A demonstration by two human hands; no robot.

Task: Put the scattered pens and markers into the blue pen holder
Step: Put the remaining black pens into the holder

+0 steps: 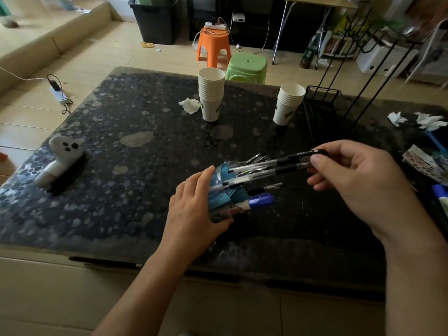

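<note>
The blue pen holder (224, 190) is tipped toward the right, its mouth facing my right hand, above the dark speckled table (126, 151). My left hand (194, 209) is wrapped around its left side and base. Several pens stick out of its mouth, along with a blue-capped marker (260, 199). My right hand (358, 180) pinches the rear ends of a few black-and-clear pens (281, 164) whose tips reach into the holder. Another blue marker (442, 197) lies at the table's right edge.
Two stacks of paper cups (211, 95) (288, 103) stand at the back. A black wire rack (324, 103) is at the back right, with crumpled tissues (429, 121) beside it. A white brush (60, 163) rests at the left. Orange and green stools stand behind the table.
</note>
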